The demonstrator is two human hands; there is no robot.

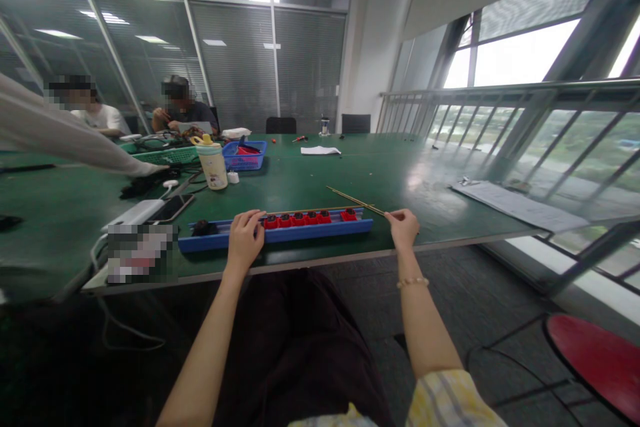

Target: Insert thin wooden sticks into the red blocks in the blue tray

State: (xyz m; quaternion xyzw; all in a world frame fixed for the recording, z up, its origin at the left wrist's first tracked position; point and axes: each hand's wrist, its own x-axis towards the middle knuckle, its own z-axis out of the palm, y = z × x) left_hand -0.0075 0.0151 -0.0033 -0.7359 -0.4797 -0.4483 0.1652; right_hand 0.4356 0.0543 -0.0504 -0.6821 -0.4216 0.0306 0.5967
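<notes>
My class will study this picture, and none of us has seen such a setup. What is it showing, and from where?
There is no machine here: one person works with two bare hands. The single view comes from a camera worn on that person's head, looking forward and down.

On the green table lies a long blue tray with red blocks in it. The left hand is at the tray; its exact grip is unclear. The right hand pinches the end of a thin stick.

Farther back stand a bottle and a blue basket. The sleeve reaching in from the left belongs to someone else.
</notes>
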